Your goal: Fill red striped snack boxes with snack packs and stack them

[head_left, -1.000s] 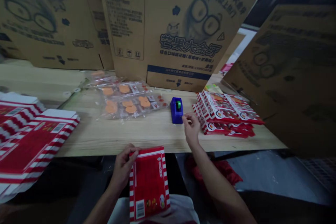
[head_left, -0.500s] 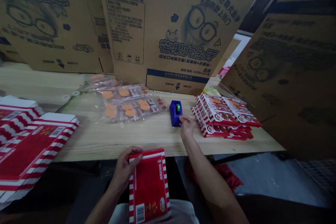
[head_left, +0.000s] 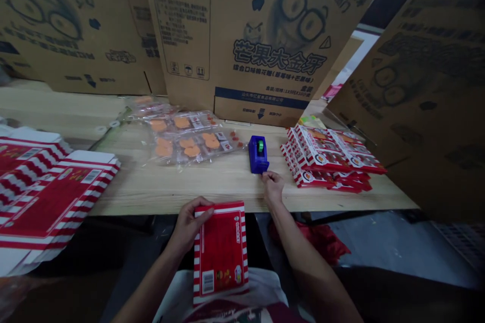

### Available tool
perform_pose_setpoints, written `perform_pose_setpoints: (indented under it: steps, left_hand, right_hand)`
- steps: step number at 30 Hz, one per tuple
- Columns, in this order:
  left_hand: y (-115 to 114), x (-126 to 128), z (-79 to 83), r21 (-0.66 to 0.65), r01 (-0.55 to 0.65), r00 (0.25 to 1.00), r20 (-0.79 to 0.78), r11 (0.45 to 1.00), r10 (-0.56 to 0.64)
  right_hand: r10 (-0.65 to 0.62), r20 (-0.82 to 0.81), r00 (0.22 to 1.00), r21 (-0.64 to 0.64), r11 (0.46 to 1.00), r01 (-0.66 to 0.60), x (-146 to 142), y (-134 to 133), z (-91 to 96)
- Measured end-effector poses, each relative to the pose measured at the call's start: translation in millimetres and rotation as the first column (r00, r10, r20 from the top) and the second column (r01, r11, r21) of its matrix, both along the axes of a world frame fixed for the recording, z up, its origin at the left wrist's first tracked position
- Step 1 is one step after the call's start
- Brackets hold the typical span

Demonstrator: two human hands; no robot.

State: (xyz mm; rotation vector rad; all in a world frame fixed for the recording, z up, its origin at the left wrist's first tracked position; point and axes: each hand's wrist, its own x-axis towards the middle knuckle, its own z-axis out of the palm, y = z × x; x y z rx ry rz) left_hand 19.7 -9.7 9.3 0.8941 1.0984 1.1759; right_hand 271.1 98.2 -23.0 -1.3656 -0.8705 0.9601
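Note:
My left hand (head_left: 194, 223) is closed on the upper left edge of a red-and-white striped box (head_left: 222, 247), thumb across its face. This flat box is tilted above my lap, with its barcode at the lower left. On the table stands a blue tape dispenser (head_left: 258, 158) with a green core. Right at the dispenser's front end, my right hand (head_left: 273, 185) is closed in a pinch on the tape; the strip itself is too thin to make out clearly.
Striped flat boxes (head_left: 71, 186) are piled at the left. Clear packs of orange candy shapes (head_left: 189, 144) lie mid-table. Filled striped packs (head_left: 329, 154) are stacked at the right. Large cardboard cartons (head_left: 227, 15) line the table's back. Red material (head_left: 318, 242) lies below the table edge.
My right hand has drawn from the side of the dispenser's front end to just in front of it, towards me. The left hand still holds the box. The view has tilted slightly down.

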Motion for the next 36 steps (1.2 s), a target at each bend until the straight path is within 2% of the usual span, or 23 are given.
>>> perform_pose_setpoints:
  steps: [2,3,4,5,6,7,8,9,10,11,12,13,15,17,19,21,22,25,26,27,29,31,36]
  left_hand:
    - [1,3,2.2,0.009,0.010,1.000,0.002,1.000,-0.010]
    - [1,5,2.8,0.009,0.021,1.000,0.009,1.000,-0.021]
    - [1,7,3.1,0.010,0.038,0.999,0.021,0.999,-0.038]
    - [2,9,3.2,0.012,0.056,0.998,0.035,0.998,-0.056]
    - [2,11,3.3,0.016,0.076,0.996,0.052,0.997,-0.077]
    - [2,13,3.4,0.022,0.097,0.993,0.067,0.995,-0.098]
    - [3,14,3.6,0.029,0.115,0.990,0.073,0.993,-0.116]
    - [3,16,4.0,0.039,0.126,0.989,0.071,0.991,-0.129]
    - [4,18,4.6,0.050,0.134,0.989,0.061,0.990,-0.137]
    - [4,19,5.2,0.057,0.138,0.989,0.050,0.989,-0.141]
    - [4,20,5.9,0.059,0.139,0.989,0.040,0.989,-0.142]
    - [3,20,6.5,0.054,0.137,0.990,0.036,0.989,-0.139]
    - [1,19,7.2,0.038,0.129,0.991,0.041,0.991,-0.131]
    - [-1,18,7.1,0.041,0.125,0.991,0.046,0.991,-0.127]
    - [-3,16,7.0,0.052,0.133,0.989,0.057,0.990,-0.136]
    - [-5,14,7.7,0.057,0.141,0.987,0.069,0.988,-0.145]
    - [-6,13,8.7,0.062,0.141,0.987,0.064,0.988,-0.145]
    - [-8,12,13.7,0.089,0.117,0.993,-0.005,0.989,-0.117]
    - [-9,11,15.6,0.087,0.108,0.994,-0.022,0.990,-0.106]
    - [-10,11,17.5,0.077,0.099,0.995,-0.025,0.992,-0.098]
    - [-11,10,20.1,0.047,0.086,0.996,-0.004,0.995,-0.086]
    - [-11,9,20.7,0.030,0.088,0.996,0.001,0.996,-0.088]
    - [-8,11,15.8,0.067,0.027,0.983,-0.181,0.997,-0.014]
  right_hand:
    - [0.057,-0.005,0.998,-0.028,0.998,-0.057,5,-9,14.3]
    - [0.131,-0.002,0.991,-0.043,0.990,-0.131,7,-13,25.3]
    - [0.260,0.019,0.965,-0.055,0.964,-0.259,7,-15,38.8]
    - [0.435,0.058,0.899,-0.064,0.900,-0.431,6,-16,54.0]
    - [0.641,0.127,0.757,-0.079,0.767,-0.637,2,-15,69.9]
    - [0.817,0.211,0.537,-0.106,0.565,-0.818,-3,-13,85.6]
    - [0.912,0.297,0.285,-0.151,0.339,-0.929,-11,-10,99.8]
    - [0.928,0.369,0.053,-0.211,0.140,-0.967,-21,-7,111.8]
    - [0.895,0.428,-0.127,-0.276,-0.005,-0.961,-31,-4,121.2]
    - [0.837,0.481,-0.262,-0.348,-0.092,-0.933,-42,-3,127.7]
    - [0.768,0.533,-0.354,-0.423,-0.121,-0.898,-52,-3,131.7]
    - [0.694,0.588,-0.416,-0.495,-0.098,-0.863,-62,-5,133.7]
    - [0.538,0.692,-0.482,-0.592,0.039,-0.805,-75,-12,133.9]
    - [0.413,0.759,-0.503,-0.607,0.170,-0.776,-81,-20,132.0]
    - [0.371,0.787,-0.492,-0.590,0.221,-0.777,-81,-25,128.5]
    - [0.443,0.786,-0.431,-0.569,0.246,-0.785,-78,-23,122.6]
    - [0.522,0.756,-0.395,-0.573,0.236,-0.785,-76,-21,118.7]
    - [0.758,0.589,-0.280,-0.548,0.121,-0.828,-69,-13,105.8]
    - [0.792,0.560,-0.243,-0.501,0.090,-0.861,-66,-12,102.3]
    - [0.802,0.561,-0.203,-0.441,0.082,-0.894,-64,-11,99.5]
    - [0.790,0.601,-0.119,-0.332,0.111,-0.937,-59,-13,96.5]
    - [0.804,0.592,-0.058,-0.288,0.143,-0.947,-55,-16,96.1]
    - [0.863,0.477,0.167,-0.194,0.289,-0.938,-53,-29,99.0]
